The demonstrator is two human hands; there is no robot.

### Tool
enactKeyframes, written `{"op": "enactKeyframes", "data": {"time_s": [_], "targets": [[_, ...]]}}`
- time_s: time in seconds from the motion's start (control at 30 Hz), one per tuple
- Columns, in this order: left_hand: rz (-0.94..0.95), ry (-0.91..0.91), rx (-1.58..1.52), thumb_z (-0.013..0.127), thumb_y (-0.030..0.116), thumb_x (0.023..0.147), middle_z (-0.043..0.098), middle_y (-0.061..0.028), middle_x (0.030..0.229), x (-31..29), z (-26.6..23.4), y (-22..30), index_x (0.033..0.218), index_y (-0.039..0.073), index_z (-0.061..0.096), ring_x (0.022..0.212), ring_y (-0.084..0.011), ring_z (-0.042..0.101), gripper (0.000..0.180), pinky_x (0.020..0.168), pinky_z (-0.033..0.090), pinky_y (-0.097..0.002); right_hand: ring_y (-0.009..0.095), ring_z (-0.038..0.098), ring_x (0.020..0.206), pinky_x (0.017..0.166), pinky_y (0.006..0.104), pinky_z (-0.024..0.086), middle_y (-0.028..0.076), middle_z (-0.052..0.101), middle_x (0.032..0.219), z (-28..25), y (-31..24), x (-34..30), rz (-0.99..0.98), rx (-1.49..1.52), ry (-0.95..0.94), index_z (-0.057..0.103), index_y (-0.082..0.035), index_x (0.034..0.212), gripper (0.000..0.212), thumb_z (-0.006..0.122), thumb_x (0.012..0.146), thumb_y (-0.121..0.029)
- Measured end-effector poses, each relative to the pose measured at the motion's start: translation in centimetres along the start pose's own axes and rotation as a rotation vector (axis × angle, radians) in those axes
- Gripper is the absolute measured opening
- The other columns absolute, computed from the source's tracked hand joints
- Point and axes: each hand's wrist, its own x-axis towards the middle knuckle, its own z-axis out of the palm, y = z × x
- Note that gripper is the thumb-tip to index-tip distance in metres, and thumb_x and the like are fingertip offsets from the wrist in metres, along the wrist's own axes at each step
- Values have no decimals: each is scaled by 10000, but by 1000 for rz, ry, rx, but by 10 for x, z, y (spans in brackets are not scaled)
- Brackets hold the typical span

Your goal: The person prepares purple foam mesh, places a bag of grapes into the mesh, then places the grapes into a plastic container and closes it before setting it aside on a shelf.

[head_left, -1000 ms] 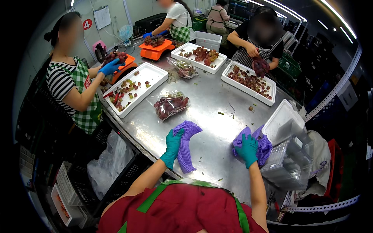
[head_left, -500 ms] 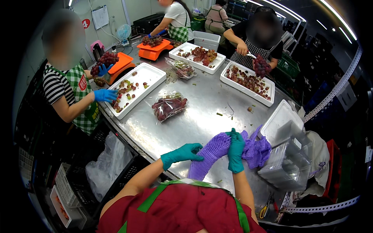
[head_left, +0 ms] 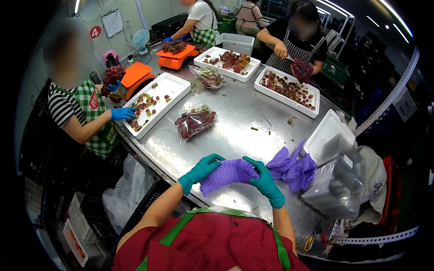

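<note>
A purple foam net sleeve [head_left: 229, 175] is stretched sideways between my two gloved hands, just above the near edge of the metal table. Its left end is in my left hand [head_left: 204, 170], the fingers curled over the top. My right hand [head_left: 266, 181] grips the other end, thumb and fingers on either side of the opening. Both gloves are green. More purple foam net sleeves [head_left: 294, 170] lie crumpled to the right of my right hand. Farther in, a clear bag of red grapes [head_left: 195, 122] rests on the table, apart from my hands.
White trays of loose grapes [head_left: 151, 108] line the table's far side, where co-workers handle bunches. Clear plastic boxes [head_left: 334, 185] are stacked at right beside a white tray [head_left: 327, 133]. Yellow-handled scissors [head_left: 310, 242] lie near the front right edge. Black crates [head_left: 135, 217] stand at left.
My right hand has come away from the crumpled pile, and the held sleeve is now separate and nearly level. My left hand has moved up onto its left end.
</note>
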Motion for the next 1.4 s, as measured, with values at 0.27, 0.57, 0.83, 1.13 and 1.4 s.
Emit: {"op": "enactKeyframes", "data": {"time_s": [0.27, 0.57, 0.83, 1.13, 1.4], "targets": [[-70, -60, 76, 608, 142, 824, 622, -43, 906, -15, 4, 12, 992, 8, 598, 804, -76, 560, 215, 737, 458, -224, 149, 546, 985, 882, 257, 425, 75, 579, 1095, 14, 3, -11, 377, 355, 23, 472, -46, 1231, 485, 651, 801, -180], [548, 460, 931, 639, 155, 752, 462, -159, 1223, -4, 4, 1, 1188, 132, 536, 1097, -335, 452, 448, 933, 363, -414, 123, 557, 865, 771, 245, 442, 59, 604, 979, 19, 31, -4, 180, 267, 711, 548, -5, 1090, 273, 591, 843, -112], [396, 103, 128, 563, 225, 856, 357, -127, 1321, -2, 80, -2, 1342, 36, 276, 1194, -249, 387, 595, 975, 335, -323, 143, 546, 975, 888, 271, 421, 89, 559, 1113, 65, -3, 5, 175, 444, 574, 517, -36, 1161, 307, 500, 910, -211], [48, -106, -619, 411, 370, 926, 340, -72, 1370, -4, 83, 24, 1370, 88, 267, 1189, -176, 408, 545, 988, 330, -293, 161, 531, 1003, 899, 271, 399, 100, 470, 1250, 89, -1, 10, 215, 422, 579, 340, -53, 1327, 494, 534, 889, -173], [394, -12, -240, 353, 419, 923, 248, -87, 1429, 4, 74, 8, 1387, 72, 230, 1314, -214, 228, 593, 1074, 148, -323, 171, 517, 1045, 873, 289, 427, 112, 490, 1220, 85, 6, 5, 271, 402, 462, 316, -69, 1343, 621, 633, 818, -166]]}}
